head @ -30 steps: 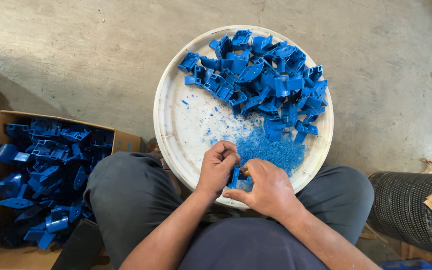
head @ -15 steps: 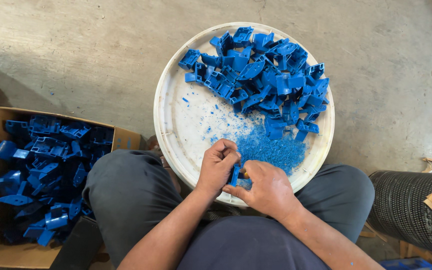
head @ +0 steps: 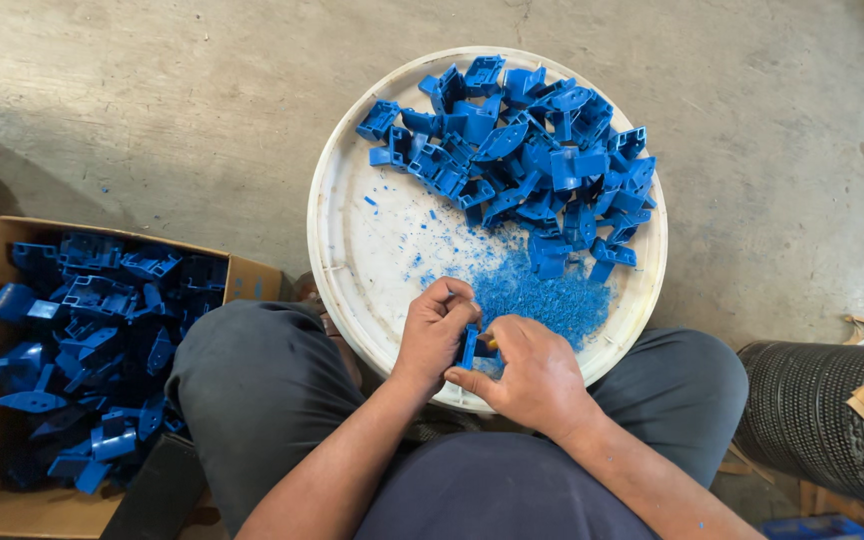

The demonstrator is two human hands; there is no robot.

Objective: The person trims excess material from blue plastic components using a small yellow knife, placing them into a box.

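We keep both hands closed on one small blue moulded plastic part (head: 472, 347), pinched between the left hand (head: 434, 335) and the right hand (head: 530, 375) at the near rim of the round white plastic tray (head: 352, 250) that rests across our knees. Since a second ago little has moved: the hands sit in the same spot and only the fingers have shifted slightly around the part, so we judge the trimming of this piece to be still under way. A heap of blue shavings (head: 537, 295) lies just beyond the hands, the pile of untrimmed blue parts (head: 522, 150) further up the tray, and the cardboard box of blue parts (head: 82, 340) stands to our left on the concrete floor (head: 152, 110).
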